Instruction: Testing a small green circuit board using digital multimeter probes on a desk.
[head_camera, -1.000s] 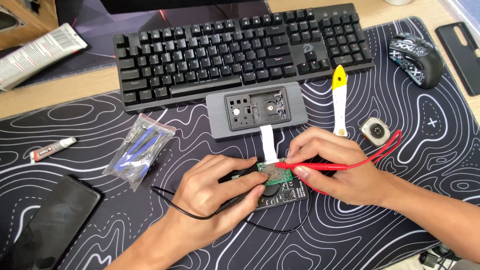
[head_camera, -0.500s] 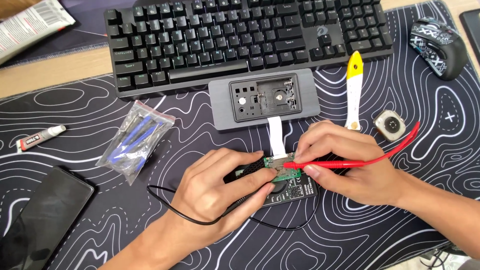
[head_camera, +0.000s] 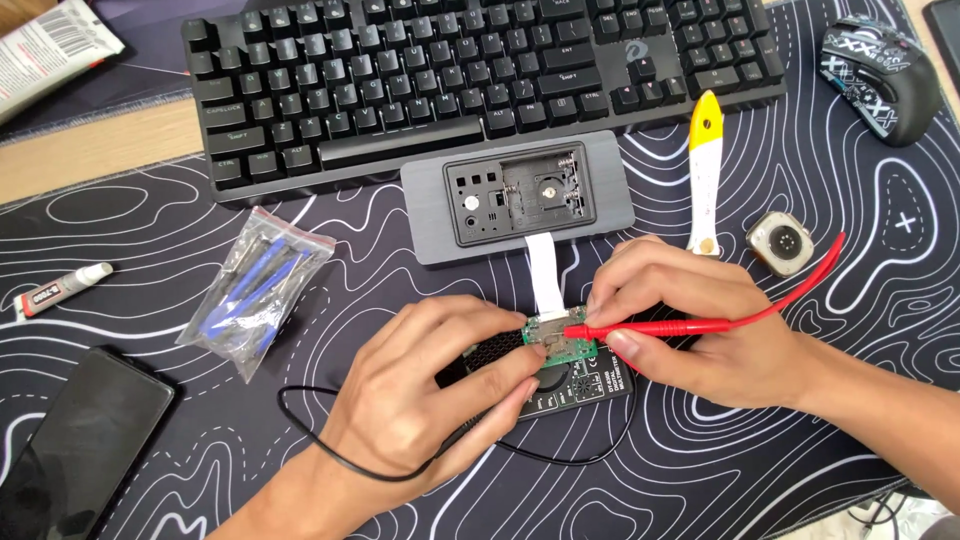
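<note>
Head view. I see the right hand (head_camera: 700, 335) pinching the red probe (head_camera: 650, 327) pen-style, its tip set on the small green circuit board (head_camera: 560, 345) for fine control. The left hand (head_camera: 430, 395), fingers closed, presses a black probe onto the same board from 8 o'clock. The board sits at table centre, ribbon-linked to the open grey housing (head_camera: 517, 197) at 12 o'clock.

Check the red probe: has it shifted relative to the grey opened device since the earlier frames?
No. The red probe keeps its tip just below the white ribbon cable hanging from the grey device; only the camera view shifted.
</note>
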